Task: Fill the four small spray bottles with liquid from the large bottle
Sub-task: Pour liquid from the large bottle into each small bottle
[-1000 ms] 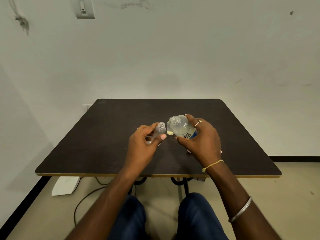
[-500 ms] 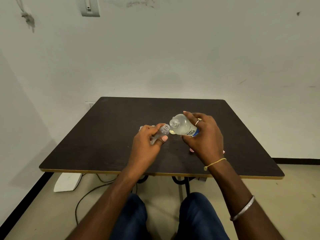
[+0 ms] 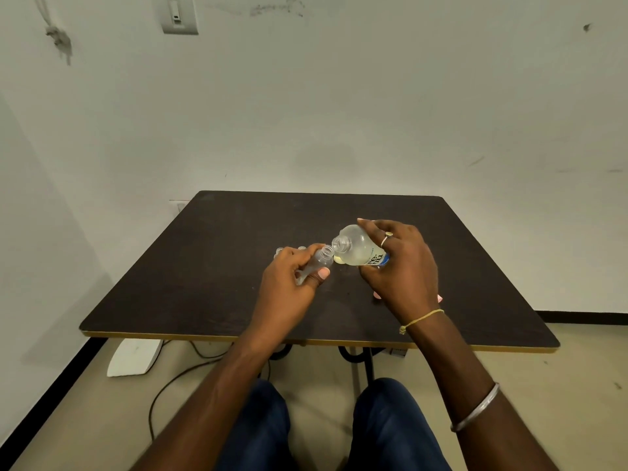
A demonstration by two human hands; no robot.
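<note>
Grips a small bottle (image 3: pixel 321 260) in the curled fingers of the left hand (image 3: pixel 289 287), open neck tilted rightward. Clasps the large bottle (image 3: pixel 356 248) in the right hand (image 3: pixel 404 266), tipped nearly sideways, mouth just beside the small neck, above the table (image 3: pixel 238 232). Possibly two more bottles (image 3: pixel 279 250) behind the left knuckles, mostly hidden.
</note>
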